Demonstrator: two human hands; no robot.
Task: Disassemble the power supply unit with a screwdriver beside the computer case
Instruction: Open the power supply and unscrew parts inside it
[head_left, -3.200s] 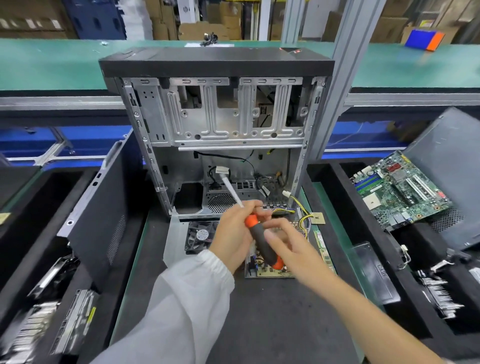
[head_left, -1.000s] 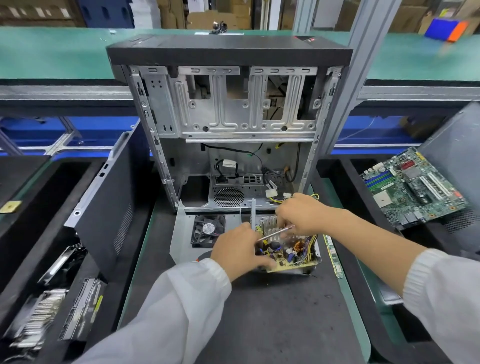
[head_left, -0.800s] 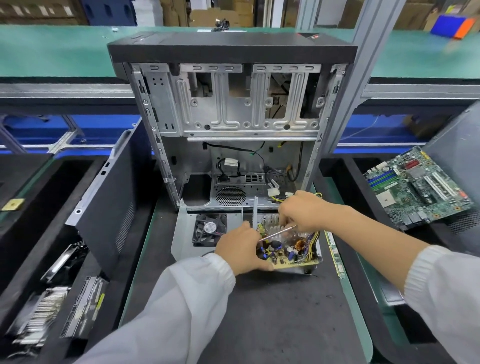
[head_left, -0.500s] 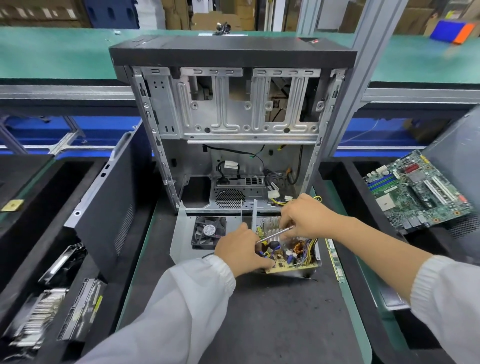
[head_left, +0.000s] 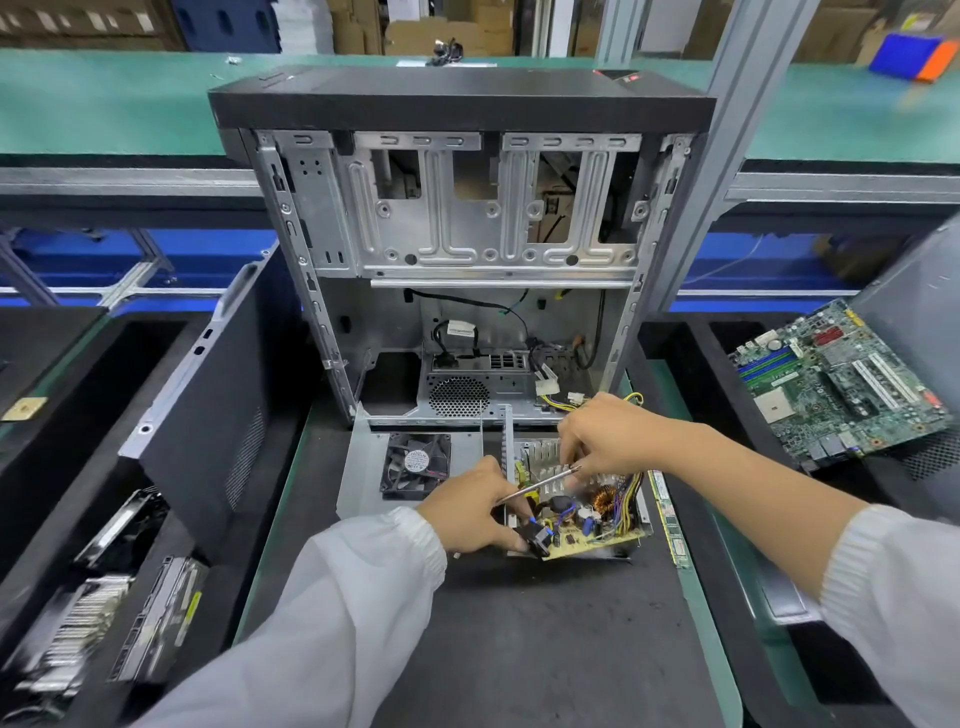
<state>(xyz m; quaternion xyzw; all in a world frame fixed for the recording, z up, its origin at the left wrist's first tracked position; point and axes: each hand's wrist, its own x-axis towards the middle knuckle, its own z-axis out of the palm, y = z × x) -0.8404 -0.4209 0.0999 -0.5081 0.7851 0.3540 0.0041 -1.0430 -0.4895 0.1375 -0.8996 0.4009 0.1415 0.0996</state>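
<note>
Mid-teardown: my left hand (head_left: 470, 512) grips the yellow circuit board (head_left: 584, 525) plus silver screwdriver shaft (head_left: 540, 483), right hand (head_left: 605, 439) pinches near the heatsink; next, I reckon, lift board free.

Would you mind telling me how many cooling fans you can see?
1: a black fan on the metal cover lying before the computer case, left of the power supply board. Others may be hidden.
</note>
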